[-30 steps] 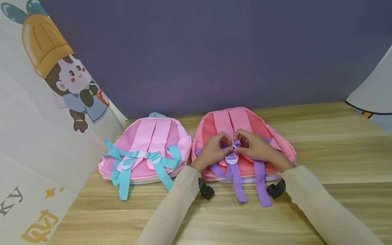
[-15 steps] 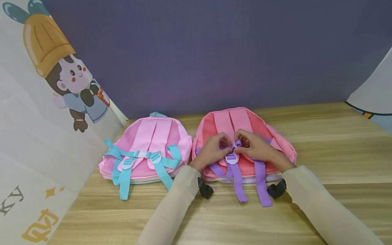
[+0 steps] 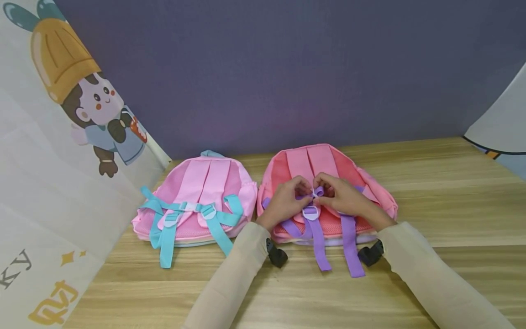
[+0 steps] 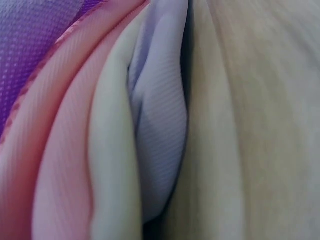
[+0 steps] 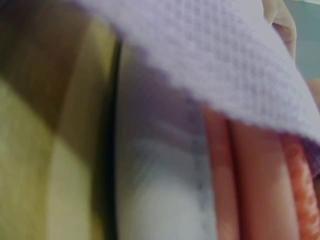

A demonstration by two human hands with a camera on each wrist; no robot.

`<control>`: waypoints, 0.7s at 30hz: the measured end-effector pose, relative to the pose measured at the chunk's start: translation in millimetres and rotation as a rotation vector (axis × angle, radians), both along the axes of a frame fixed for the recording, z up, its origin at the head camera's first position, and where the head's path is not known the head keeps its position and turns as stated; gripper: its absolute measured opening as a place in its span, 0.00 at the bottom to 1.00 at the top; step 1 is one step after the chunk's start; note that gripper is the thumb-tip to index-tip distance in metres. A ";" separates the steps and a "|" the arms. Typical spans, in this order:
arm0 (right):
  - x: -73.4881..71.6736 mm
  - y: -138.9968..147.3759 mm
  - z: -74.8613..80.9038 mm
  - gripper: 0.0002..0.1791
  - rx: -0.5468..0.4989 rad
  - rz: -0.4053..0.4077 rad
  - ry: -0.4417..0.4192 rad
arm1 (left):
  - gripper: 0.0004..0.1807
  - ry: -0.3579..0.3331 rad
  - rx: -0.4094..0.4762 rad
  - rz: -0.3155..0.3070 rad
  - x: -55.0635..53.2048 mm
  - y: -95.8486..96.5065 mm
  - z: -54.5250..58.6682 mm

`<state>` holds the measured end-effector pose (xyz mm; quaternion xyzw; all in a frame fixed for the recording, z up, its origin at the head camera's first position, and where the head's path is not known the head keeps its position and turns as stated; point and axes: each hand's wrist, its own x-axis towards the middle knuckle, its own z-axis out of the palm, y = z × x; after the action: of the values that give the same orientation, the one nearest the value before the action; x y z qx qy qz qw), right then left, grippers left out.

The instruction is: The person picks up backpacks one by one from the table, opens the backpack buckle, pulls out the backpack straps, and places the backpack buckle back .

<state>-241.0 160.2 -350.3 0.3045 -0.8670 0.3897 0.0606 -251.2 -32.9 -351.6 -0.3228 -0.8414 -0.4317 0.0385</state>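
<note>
Head view. I look down on two backpacks lying side by side on a wooden table (image 3: 444, 196), their shoulder straps uppermost. The coral backpack (image 3: 320, 160) is the one under the hands. Above its middle, the left hand (image 3: 283, 203) and the right hand (image 3: 345, 195) face each other, fingers curled toward the thumbs with only a small gap left. Between them they pinch a purple strap (image 3: 319, 192) at a small white buckle (image 3: 314, 194); the exact placing of each fingertip is too small for me to tell. Just below the hands is a white slider (image 3: 311, 213), from which one strap end (image 3: 322, 251) hangs over the bag's lower edge; a second end hangs to its right. Beside it, the light pink backpack (image 3: 195, 183) carries turquoise straps (image 3: 216, 235) joined across the middle by a pale clip (image 3: 188, 207). A dark panel (image 3: 263, 68) stands behind.

Left wrist view. I see blurred folds of pink, cream and lilac cloth (image 4: 160, 115), purple webbing at upper left and wood at right; the grip cannot be judged here.

Right wrist view. A pale purple band (image 5: 210, 60) crosses the foreground over lilac and pink folds. Part of a hand shows at upper right, but I cannot tell its grip from here.
</note>
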 end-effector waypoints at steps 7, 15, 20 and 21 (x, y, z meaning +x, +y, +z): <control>-0.4 0.5 0.0 0.12 -0.012 0.008 0.015 | 0.09 0.015 0.003 -0.008 -0.8 -0.9 -0.2; -0.8 0.8 -0.2 0.12 -0.020 0.010 -0.002 | 0.09 0.001 0.009 -0.016 -2.2 -2.3 -1.5; -0.4 0.2 0.5 0.13 -0.028 0.011 -0.005 | 0.10 0.011 0.015 -0.004 -0.5 -0.8 -0.2; -0.4 0.0 0.7 0.13 -0.029 0.011 -0.005 | 0.10 0.013 0.015 -0.001 -0.2 -0.3 0.1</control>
<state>-241.3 160.2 -349.5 0.3077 -0.8596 0.4033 0.0609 -251.4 -33.2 -351.5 -0.3257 -0.8377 -0.4359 0.0461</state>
